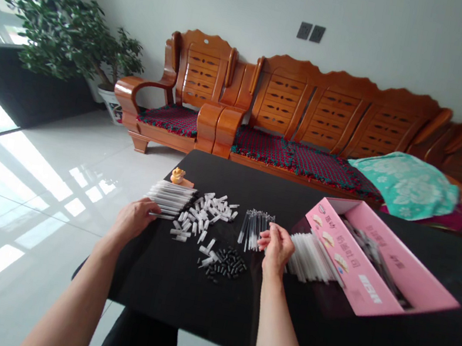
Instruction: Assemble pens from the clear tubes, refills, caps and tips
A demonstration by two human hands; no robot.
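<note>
One pink box (pixel 352 281) holds dark, slender pieces (pixel 373 253). Our left hand (pixel 136 218) pinches a white pen (pixel 164 217); our right hand (pixel 277 251) curls at clear tubes (pixel 250 230), whether gripping we cannot tell.

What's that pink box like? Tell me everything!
The pink box is long, open on top and looks like cardboard, printed with writing, little pictures and a white label. It sits on the black table, right of the right hand, which isn't touching it. Dark and grey things lie inside, too blurred to name. White tubes lie close beside it.
</note>
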